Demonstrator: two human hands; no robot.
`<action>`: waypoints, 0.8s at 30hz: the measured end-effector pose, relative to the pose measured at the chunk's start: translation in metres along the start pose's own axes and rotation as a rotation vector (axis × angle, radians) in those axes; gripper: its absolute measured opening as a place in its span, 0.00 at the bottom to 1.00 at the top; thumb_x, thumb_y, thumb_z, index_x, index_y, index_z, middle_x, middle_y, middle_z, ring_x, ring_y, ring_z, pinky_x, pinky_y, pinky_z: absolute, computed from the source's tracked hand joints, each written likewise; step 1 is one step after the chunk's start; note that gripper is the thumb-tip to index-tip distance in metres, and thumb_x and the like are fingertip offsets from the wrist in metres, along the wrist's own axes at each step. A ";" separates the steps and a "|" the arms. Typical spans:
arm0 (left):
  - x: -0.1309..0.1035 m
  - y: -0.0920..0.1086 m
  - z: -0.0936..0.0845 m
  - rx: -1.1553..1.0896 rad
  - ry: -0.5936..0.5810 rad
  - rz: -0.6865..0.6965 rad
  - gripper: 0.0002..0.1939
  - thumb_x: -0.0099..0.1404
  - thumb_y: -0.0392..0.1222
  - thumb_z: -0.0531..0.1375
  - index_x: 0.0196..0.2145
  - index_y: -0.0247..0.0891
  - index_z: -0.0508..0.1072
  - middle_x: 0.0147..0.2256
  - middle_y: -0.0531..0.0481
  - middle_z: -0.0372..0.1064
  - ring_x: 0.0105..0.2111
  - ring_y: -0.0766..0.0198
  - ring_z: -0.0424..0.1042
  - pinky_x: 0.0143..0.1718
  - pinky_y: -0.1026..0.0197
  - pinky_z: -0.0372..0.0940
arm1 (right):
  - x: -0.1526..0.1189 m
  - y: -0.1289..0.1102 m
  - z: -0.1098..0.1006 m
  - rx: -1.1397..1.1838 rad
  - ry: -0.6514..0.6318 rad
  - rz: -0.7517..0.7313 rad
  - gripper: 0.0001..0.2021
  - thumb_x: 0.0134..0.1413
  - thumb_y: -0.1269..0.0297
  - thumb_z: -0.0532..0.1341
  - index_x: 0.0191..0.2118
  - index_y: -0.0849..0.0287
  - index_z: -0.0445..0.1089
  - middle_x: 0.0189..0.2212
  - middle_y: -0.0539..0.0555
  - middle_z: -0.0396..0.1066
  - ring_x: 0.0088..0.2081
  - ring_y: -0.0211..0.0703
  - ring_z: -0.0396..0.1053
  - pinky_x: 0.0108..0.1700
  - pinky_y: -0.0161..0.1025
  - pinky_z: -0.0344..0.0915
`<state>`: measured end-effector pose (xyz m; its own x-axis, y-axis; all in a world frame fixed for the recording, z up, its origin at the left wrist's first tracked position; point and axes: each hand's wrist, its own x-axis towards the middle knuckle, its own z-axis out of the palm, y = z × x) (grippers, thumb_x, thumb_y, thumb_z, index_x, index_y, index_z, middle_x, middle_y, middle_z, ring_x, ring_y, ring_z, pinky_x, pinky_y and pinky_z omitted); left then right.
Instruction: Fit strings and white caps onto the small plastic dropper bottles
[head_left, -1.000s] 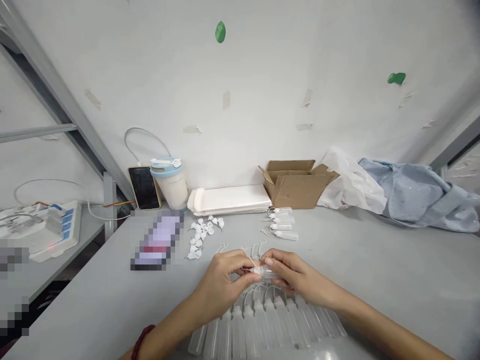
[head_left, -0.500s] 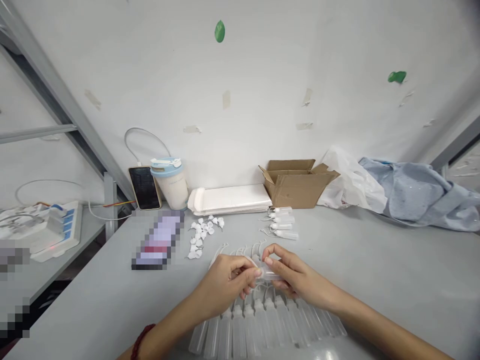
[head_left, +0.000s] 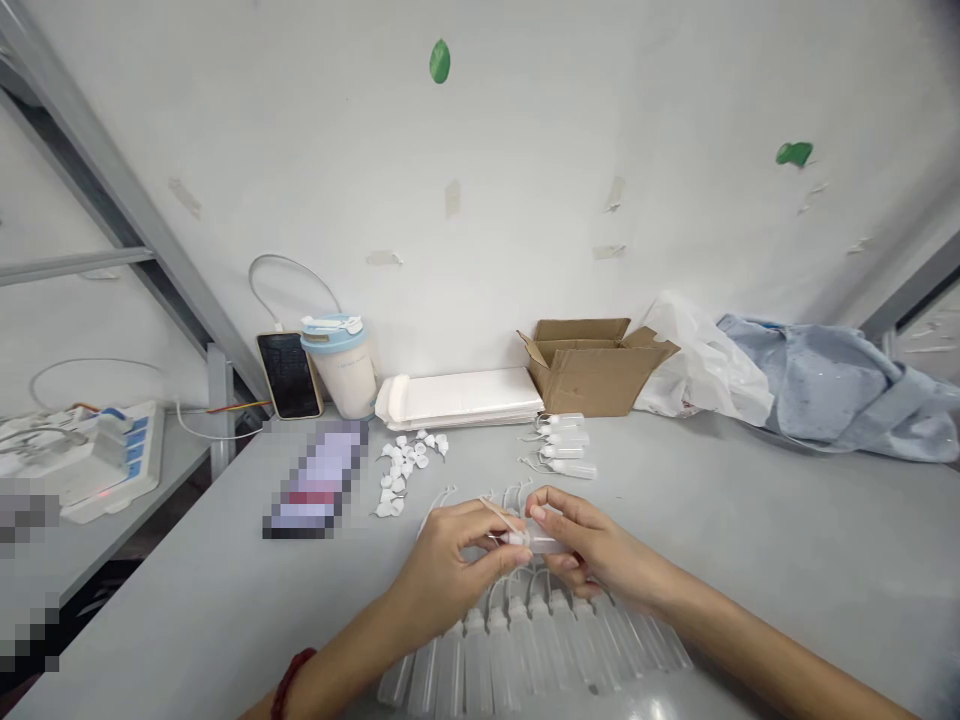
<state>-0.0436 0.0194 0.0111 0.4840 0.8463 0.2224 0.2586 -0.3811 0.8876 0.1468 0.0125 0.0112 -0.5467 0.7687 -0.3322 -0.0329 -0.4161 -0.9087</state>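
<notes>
A small translucent squeeze bottle (head_left: 546, 542) with a white cap and thin nozzle lies sideways between my hands. My right hand (head_left: 611, 545) grips its body, the index finger arched above it. At the capped end, my left hand (head_left: 450, 560) pinches with thumb and fingers; a thin cord loop runs across its fingertips. Below my hands lies a fanned row of similar bottles (head_left: 517, 640), their caps with cords pointing away from me. My forearms and hands cover part of this row. More cords (head_left: 517, 492) stick out behind my hands.
Loose white caps (head_left: 405, 462) lie beside a blurred-out phone (head_left: 319, 480). Several capped bottles (head_left: 570, 452) lie before an open cardboard box (head_left: 600, 380). White envelopes (head_left: 465, 397), a lidded cup (head_left: 345, 375), a charging phone (head_left: 290, 375), a plastic bag (head_left: 697, 365) and blue cloth (head_left: 832, 385) line the wall.
My left fingers have shifted and spread a little at the capped end, so the white cap and a cord loop now show. My right hand has barely moved.
</notes>
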 end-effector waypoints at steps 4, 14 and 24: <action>0.002 0.001 0.000 -0.090 -0.078 -0.193 0.12 0.62 0.44 0.56 0.28 0.34 0.74 0.24 0.50 0.70 0.25 0.65 0.69 0.26 0.66 0.65 | -0.001 -0.001 0.000 -0.022 0.013 0.000 0.19 0.53 0.44 0.55 0.33 0.54 0.52 0.15 0.39 0.46 0.17 0.28 0.37 0.17 0.27 0.38; -0.002 -0.005 0.000 0.176 0.025 0.138 0.10 0.60 0.38 0.60 0.39 0.33 0.74 0.31 0.46 0.73 0.30 0.64 0.70 0.33 0.65 0.64 | 0.000 0.001 -0.001 0.011 0.006 -0.021 0.17 0.55 0.46 0.55 0.34 0.54 0.53 0.15 0.38 0.46 0.16 0.28 0.37 0.17 0.27 0.39; -0.004 -0.010 0.002 0.276 -0.037 0.172 0.09 0.64 0.38 0.55 0.39 0.33 0.72 0.30 0.47 0.70 0.28 0.65 0.67 0.32 0.64 0.62 | 0.000 0.002 0.000 -0.002 -0.015 -0.009 0.16 0.57 0.46 0.53 0.34 0.54 0.52 0.16 0.39 0.46 0.17 0.28 0.37 0.17 0.27 0.39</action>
<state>-0.0469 0.0188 0.0003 0.5687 0.7487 0.3407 0.3844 -0.6080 0.6946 0.1470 0.0119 0.0094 -0.5586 0.7652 -0.3200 -0.0367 -0.4082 -0.9121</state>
